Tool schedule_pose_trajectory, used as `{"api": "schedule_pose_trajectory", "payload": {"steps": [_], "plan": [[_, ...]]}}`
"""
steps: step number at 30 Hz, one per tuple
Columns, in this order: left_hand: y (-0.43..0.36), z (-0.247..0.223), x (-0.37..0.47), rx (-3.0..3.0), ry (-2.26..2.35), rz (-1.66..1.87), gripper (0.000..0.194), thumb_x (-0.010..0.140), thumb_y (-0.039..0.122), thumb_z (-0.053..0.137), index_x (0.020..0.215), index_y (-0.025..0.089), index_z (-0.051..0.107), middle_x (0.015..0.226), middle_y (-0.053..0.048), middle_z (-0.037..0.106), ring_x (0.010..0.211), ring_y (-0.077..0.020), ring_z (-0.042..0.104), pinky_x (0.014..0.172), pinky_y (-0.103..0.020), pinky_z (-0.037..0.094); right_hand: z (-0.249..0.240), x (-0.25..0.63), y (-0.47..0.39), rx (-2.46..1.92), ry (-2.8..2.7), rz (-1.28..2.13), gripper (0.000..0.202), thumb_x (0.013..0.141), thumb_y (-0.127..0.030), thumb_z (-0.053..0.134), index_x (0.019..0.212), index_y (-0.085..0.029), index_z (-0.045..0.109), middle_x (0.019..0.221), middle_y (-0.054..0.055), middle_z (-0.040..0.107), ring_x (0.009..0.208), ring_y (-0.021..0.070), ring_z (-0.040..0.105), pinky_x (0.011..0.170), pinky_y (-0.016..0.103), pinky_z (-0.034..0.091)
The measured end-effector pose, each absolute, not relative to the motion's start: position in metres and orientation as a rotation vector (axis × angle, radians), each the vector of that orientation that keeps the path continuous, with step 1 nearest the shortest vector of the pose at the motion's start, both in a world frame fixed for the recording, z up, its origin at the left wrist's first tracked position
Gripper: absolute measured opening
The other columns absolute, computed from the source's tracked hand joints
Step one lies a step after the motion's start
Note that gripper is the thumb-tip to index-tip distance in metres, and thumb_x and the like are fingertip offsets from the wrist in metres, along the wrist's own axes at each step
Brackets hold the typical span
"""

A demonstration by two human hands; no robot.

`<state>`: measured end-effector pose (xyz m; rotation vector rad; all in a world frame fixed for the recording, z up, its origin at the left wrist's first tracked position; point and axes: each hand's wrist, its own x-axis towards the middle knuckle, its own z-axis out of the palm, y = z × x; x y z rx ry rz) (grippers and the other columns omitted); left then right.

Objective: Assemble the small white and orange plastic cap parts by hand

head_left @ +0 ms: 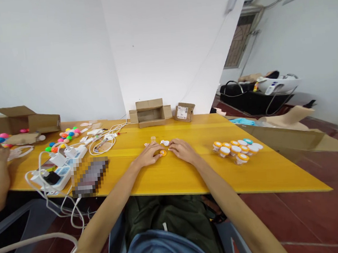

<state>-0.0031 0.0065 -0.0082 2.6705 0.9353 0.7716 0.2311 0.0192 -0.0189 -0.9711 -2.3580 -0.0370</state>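
Head view: the person's left hand (148,155) is bending its fingers around a small round orange-and-white plastic piece (163,153), which is lying near the middle of the tabletop (175,176); the fingertips are touching its edge, but I cannot tell whether they are gripping it. The right hand (183,149) is curling beside it, its fingertips meeting a tiny white bit (169,149); whether they are pinching it is too small to tell.

As for progress, a cluster of small clear containers with orange-and-white lids (235,149), one container with a teal lid (247,140) among them, is standing towards the right edge of the tabletop; these are looking like finished units. Just beyond the hands, a small white dotted piece (166,143) and a small clear plastic piece (153,138) are lying loose, so at least one unit is seemingly remaining incomplete. At the far edge, an open brown cardboard box (152,124) is facing the person, its floor looking bare, so the cluster is apparently sitting unpacked. How many more units are remaining, the view is not showing.
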Motion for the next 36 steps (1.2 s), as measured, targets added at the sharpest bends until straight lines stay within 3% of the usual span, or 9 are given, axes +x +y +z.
{"api": "schedule_pose_trajectory", "payload": {"steps": [6,24,36], "plan": [[0.005,-0.008,-0.002,2.668,0.962,0.805,0.021,0.094,0.029,0.056,0.111,0.025,0.067,0.11,-0.008,0.068,0.112,-0.0252,0.058,0.102,-0.043,0.045,-0.018,0.228,0.018,-0.95,-2.325,0.015,0.018,0.093,-0.016,0.056,0.089,-0.023,0.073,0.101,0.008,0.07,0.096,0.0208,0.064,0.087,0.036,0.052],[0.001,-0.003,-0.001,2.66,1.091,0.725,0.024,0.095,0.04,0.053,0.109,0.025,0.067,0.111,-0.007,0.065,0.115,-0.0265,0.055,0.104,-0.046,0.041,-0.019,0.219,0.014,-1.019,-2.318,0.079,0.014,0.094,-0.019,0.057,0.095,-0.023,0.07,0.1,0.007,0.066,0.095,0.0199,0.063,0.085,0.033,0.05],[0.0,-0.001,0.0,2.625,1.136,0.719,0.022,0.095,0.04,0.054,0.106,0.024,0.065,0.112,-0.007,0.065,0.114,-0.0264,0.055,0.105,-0.046,0.04,-0.016,0.216,0.014,-1.052,-2.294,0.171,0.015,0.093,-0.015,0.057,0.084,-0.022,0.066,0.095,0.006,0.066,0.093,0.0195,0.062,0.085,0.032,0.049]]}}
